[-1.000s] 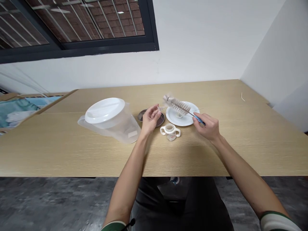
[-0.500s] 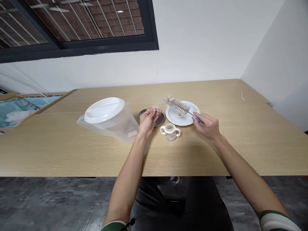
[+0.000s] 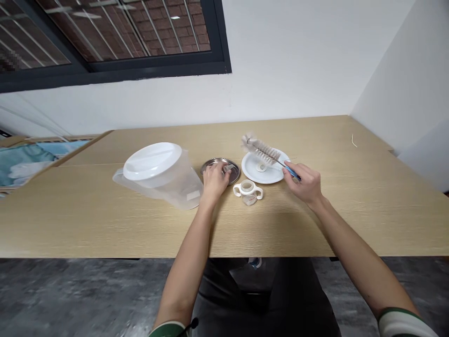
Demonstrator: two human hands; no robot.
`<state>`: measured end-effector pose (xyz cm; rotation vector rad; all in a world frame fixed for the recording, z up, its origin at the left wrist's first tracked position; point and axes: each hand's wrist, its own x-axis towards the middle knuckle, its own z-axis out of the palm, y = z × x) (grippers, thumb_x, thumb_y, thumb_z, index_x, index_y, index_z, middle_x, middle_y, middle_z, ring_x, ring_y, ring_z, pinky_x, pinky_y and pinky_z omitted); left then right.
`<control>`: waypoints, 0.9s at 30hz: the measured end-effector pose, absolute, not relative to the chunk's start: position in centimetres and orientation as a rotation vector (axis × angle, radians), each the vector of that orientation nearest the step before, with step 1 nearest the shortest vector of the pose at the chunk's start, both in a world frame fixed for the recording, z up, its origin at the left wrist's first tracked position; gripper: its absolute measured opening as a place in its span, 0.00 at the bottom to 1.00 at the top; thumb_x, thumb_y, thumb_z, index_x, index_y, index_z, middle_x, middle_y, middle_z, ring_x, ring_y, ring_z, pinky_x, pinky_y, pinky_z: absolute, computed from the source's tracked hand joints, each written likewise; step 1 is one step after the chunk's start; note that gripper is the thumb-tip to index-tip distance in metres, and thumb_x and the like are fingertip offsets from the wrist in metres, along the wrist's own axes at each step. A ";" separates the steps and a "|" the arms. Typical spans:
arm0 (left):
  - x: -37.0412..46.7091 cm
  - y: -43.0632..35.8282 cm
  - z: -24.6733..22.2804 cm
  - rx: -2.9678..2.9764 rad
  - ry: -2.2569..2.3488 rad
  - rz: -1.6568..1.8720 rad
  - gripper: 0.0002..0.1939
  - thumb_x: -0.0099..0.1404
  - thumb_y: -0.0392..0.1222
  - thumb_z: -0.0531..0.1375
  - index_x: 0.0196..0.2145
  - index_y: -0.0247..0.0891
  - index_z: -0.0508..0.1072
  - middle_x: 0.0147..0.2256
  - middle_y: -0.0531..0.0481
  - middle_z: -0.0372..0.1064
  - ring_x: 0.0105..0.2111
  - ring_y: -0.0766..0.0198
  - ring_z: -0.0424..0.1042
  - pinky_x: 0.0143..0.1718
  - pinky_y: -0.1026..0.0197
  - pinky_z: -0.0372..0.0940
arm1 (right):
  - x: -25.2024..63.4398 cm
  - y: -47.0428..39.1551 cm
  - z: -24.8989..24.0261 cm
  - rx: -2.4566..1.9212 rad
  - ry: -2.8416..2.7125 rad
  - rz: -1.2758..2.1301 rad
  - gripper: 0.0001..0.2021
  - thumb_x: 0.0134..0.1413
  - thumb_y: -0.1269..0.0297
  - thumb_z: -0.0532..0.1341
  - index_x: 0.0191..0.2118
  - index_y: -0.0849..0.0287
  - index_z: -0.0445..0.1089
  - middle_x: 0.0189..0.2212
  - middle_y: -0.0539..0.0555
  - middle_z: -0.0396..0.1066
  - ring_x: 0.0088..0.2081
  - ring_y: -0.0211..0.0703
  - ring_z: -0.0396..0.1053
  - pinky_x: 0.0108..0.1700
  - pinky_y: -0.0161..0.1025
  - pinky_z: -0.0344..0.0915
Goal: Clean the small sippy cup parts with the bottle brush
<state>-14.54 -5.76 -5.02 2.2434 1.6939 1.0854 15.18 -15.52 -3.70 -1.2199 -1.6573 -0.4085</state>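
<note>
My right hand (image 3: pixel 304 182) is closed around the blue handle of a bottle brush (image 3: pixel 263 150), its pale bristles pointing up and left above a white plate (image 3: pixel 250 172). A small white ring (image 3: pixel 261 166) lies on that plate. Over a round metal tray (image 3: pixel 233 179), my left hand (image 3: pixel 215 180) has its fingers closed on a small clear plastic piece (image 3: pixel 228 167), partly hidden by the fingers. Between the hands, nearest the table's front, a small clear baby bottle (image 3: pixel 249 198) stands with a white two-handled collar (image 3: pixel 247 186) and its mouth uncovered.
A large translucent pitcher (image 3: pixel 171 182) with a white lid stands left of my left hand. A thin bent strip (image 3: pixel 354 140) lies at the far right of the wooden table (image 3: pixel 140 234). The wall and a barred window (image 3: pixel 122 37) are behind.
My left hand has lowered the clear plastic piece from above the tray down to it. The brush has shifted slightly right in my right hand.
</note>
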 end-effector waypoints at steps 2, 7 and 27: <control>-14.4 -5.9 -5.3 2.307 1.751 0.981 0.11 0.63 0.40 0.63 0.45 0.43 0.78 0.49 0.37 0.78 0.54 0.37 0.68 0.58 0.36 0.57 | 15.2 -15.5 -3.7 -1.227 -1.655 -0.408 0.13 0.66 0.60 0.59 0.45 0.60 0.80 0.28 0.55 0.79 0.27 0.41 0.74 0.30 0.37 0.66; -14.3 -6.2 -5.1 2.393 1.728 0.810 0.13 0.62 0.35 0.62 0.45 0.43 0.78 0.51 0.37 0.77 0.55 0.35 0.65 0.58 0.30 0.51 | 15.5 -15.4 -3.6 -1.231 -1.630 -0.429 0.13 0.66 0.60 0.59 0.44 0.60 0.80 0.30 0.56 0.80 0.28 0.41 0.75 0.31 0.38 0.66; -13.5 -6.3 -3.2 2.129 1.613 1.326 0.20 0.72 0.50 0.55 0.26 0.41 0.76 0.41 0.43 0.80 0.49 0.47 0.72 0.60 0.40 0.53 | 19.2 -12.9 -4.6 -1.471 -1.192 -0.310 0.18 0.63 0.51 0.59 0.42 0.58 0.81 0.37 0.59 0.83 0.35 0.51 0.79 0.40 0.46 0.73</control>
